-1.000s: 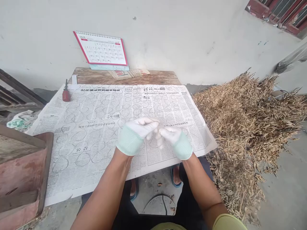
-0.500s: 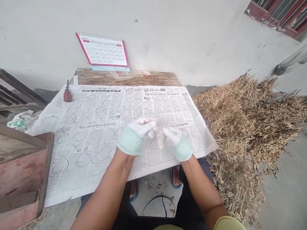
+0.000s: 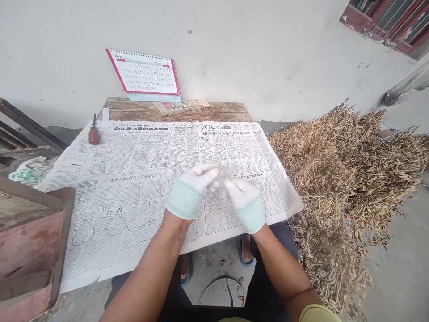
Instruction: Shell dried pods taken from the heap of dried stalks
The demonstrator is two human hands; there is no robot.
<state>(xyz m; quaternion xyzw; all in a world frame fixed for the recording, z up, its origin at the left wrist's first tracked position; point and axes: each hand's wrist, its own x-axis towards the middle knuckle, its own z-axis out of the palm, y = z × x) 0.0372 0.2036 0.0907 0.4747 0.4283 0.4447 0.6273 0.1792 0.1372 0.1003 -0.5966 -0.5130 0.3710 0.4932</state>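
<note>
Both of my hands wear white gloves with pale green cuffs and are raised over the newspaper (image 3: 134, 250) spread on the table. My left hand (image 3: 200, 177) is closed, thumb pressed to its bent fingers. Just to its right, a small gap away, my right hand (image 3: 240, 193) is closed in a pinch. A very faint thin strand seems to show near the fingertips; what the fingers hold is too fine to make out. Thin, wavy looped lines (image 3: 117, 226) run in rows across the newspaper; whether they are wire or drawn I cannot tell.
A red-handled screwdriver (image 3: 94, 134) lies at the newspaper's far left corner. Against the wall stands a desk calendar (image 3: 147, 74) on the bare wooden tabletop (image 3: 228, 111). A wooden chair (image 3: 63, 241) is at the left, and dried stalks (image 3: 338, 179) are heaped at the right.
My right hand has turned slightly at the wrist, its cuff dropping a little lower. My left hand stays nearly in place, with its thumb shifted slightly.
</note>
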